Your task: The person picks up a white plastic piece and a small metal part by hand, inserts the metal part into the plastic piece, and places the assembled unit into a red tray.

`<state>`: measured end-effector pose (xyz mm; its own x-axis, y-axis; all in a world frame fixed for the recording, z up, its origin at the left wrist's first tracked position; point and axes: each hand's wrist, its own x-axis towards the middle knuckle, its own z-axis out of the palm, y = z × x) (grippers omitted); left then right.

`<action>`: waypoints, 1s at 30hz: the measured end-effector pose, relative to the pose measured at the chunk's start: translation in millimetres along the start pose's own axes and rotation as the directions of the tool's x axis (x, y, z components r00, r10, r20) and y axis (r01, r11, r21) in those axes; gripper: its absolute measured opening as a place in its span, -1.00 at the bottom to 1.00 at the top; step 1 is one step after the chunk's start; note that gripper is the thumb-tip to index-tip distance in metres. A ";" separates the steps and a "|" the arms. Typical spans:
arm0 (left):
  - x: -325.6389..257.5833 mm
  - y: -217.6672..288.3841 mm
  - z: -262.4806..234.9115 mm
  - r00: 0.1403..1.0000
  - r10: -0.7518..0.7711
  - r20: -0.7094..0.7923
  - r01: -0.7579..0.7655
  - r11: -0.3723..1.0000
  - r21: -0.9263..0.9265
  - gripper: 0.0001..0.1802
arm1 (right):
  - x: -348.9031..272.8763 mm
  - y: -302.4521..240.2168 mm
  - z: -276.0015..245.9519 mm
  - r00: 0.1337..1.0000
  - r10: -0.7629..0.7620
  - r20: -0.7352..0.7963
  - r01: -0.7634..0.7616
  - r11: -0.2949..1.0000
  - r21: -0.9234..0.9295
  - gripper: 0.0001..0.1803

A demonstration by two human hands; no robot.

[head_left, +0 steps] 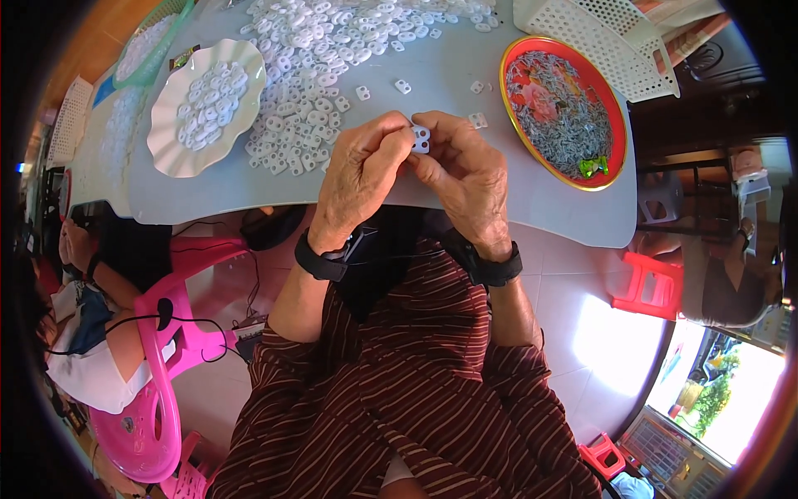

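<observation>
My left hand and my right hand meet over the table's near edge. Between their fingertips is a small white plastic piece with several dark round holes. The left thumb and forefinger pinch its left side, while the right thumb and forefinger close around its other side. Whether anything smaller is in the right fingertips is hidden. Just left of my hands lies a spread of similar white pieces, joining a bigger heap behind. A few single pieces lie beyond my fingers.
On the right stands a red, gold-rimmed tray of thin grey metal bits and a green wrapper. Behind it is a white perforated basket. A scalloped cream plate of white pieces sits left. Other people sit at both sides, near a pink chair.
</observation>
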<state>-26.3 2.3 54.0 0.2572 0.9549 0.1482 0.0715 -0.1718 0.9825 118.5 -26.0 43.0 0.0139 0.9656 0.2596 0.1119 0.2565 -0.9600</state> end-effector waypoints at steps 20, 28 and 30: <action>-2.7 -3.9 -1.0 0.998 0.056 0.026 -0.056 0.998 -0.004 -0.78 | -2.2 -1.4 0.1 1.000 0.029 0.002 -0.029 0.997 0.074 -0.71; -1.0 -10.8 -2.0 0.982 0.178 0.064 -0.179 0.984 0.019 -0.76 | -4.7 -0.7 1.6 0.993 -0.108 -0.052 0.098 0.980 -0.175 -0.74; -0.4 -13.0 -0.7 0.968 0.237 0.080 -0.241 0.970 0.042 -0.74 | -4.9 -3.6 0.1 0.991 -0.125 -0.044 0.114 0.972 -0.207 -0.75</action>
<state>-28.0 4.4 41.3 0.3432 0.8646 0.3671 0.0477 -0.4064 0.9125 118.0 -31.7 45.2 0.0430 0.9231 0.3821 0.3163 0.3502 -0.8817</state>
